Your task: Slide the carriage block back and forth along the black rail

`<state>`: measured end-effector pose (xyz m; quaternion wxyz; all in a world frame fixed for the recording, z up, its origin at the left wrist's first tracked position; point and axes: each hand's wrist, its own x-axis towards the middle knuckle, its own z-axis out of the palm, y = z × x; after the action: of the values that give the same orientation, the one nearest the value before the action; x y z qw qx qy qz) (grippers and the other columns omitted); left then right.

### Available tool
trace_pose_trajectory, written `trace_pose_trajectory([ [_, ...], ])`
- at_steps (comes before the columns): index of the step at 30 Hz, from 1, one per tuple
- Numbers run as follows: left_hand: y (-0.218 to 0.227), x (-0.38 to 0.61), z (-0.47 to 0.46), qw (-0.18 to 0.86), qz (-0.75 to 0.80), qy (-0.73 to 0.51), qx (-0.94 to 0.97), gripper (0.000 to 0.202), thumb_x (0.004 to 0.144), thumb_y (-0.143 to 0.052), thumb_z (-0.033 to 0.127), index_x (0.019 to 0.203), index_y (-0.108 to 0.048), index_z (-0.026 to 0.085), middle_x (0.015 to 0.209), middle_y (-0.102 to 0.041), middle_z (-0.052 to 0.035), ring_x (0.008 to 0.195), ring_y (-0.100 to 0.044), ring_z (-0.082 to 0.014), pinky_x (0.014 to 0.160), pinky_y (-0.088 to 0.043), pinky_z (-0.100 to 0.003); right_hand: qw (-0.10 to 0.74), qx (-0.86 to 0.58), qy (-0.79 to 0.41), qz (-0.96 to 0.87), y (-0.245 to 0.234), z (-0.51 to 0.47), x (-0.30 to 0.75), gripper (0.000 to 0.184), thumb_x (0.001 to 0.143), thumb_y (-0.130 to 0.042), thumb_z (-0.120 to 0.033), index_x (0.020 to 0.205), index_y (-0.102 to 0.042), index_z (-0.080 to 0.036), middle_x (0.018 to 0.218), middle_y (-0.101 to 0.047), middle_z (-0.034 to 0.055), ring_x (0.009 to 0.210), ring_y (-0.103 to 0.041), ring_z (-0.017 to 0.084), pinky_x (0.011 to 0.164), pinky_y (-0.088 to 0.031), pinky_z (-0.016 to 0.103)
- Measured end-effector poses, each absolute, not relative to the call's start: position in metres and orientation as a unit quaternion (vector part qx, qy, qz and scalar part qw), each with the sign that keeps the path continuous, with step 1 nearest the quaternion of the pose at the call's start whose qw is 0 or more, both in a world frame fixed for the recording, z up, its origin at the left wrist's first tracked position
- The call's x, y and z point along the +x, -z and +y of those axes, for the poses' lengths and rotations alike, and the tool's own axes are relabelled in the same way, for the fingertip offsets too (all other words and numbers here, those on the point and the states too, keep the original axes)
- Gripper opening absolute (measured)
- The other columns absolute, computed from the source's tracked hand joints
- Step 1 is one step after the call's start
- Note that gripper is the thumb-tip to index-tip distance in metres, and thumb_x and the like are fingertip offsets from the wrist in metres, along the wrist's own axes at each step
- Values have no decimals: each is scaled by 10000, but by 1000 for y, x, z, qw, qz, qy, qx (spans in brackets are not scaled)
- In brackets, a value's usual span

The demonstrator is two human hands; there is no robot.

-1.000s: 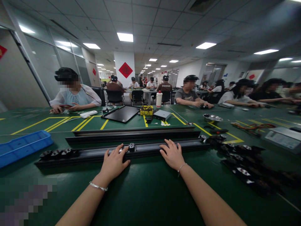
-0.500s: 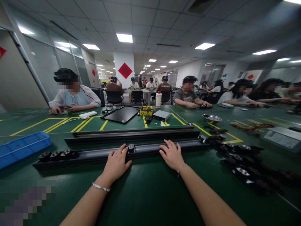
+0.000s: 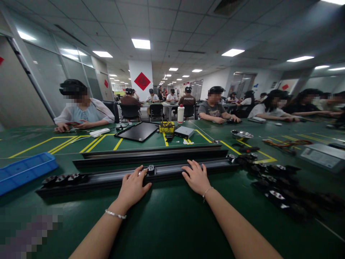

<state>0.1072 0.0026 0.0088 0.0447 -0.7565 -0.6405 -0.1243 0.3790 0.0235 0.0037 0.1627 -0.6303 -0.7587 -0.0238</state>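
My left hand (image 3: pixel 133 187) has edged right along the long black, metal-looking rail (image 3: pixel 168 170), bringing its half-curled fingers beside the small dark block with a pale top (image 3: pixel 151 169) (contact unclear). My right hand's (image 3: pixel 196 178) fingers lie loosely spread over the smooth grey channel, mid-counter (image 3: pixel 175 212), short of the far edge.

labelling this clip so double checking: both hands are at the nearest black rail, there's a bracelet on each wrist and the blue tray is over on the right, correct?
Not quite: the blue tray is on the left, as the head view shows. The left hand and right hand are at the nearest black rail, with a bracelet on each wrist.
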Motion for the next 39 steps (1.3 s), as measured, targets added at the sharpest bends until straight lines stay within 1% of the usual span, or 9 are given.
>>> trace_pose_trajectory([
  [8, -11, 110, 3, 40, -647, 123, -752, 523, 749, -431, 455, 1236, -427, 265, 1375, -369, -73, 1184, -410, -237, 948, -284, -442, 154, -634, 45, -757, -3, 24, 378, 379, 868, -284, -464, 1117, -545, -347, 1369, -352, 21, 1265, -237, 225, 1001, -100, 505],
  [26, -10, 110, 4, 48, -646, 114, -754, 530, 747, -433, 464, 1259, -386, 338, 1377, -359, -60, 1183, -406, -249, 920, -294, -471, 163, -629, 39, -759, -2, 24, 379, 398, 870, -257, -479, 1107, -546, -345, 1372, -349, 19, 1271, -231, 222, 1002, -94, 509],
  [39, -16, 113, 1, 44, -651, 94, -752, 552, 742, -438, 474, 1273, -375, 337, 1383, -347, -62, 1179, -409, -256, 914, -302, -468, 162, -630, 37, -758, -3, 24, 379, 383, 868, -276, -468, 1104, -551, -345, 1367, -356, 19, 1271, -231, 224, 999, -98, 516],
])
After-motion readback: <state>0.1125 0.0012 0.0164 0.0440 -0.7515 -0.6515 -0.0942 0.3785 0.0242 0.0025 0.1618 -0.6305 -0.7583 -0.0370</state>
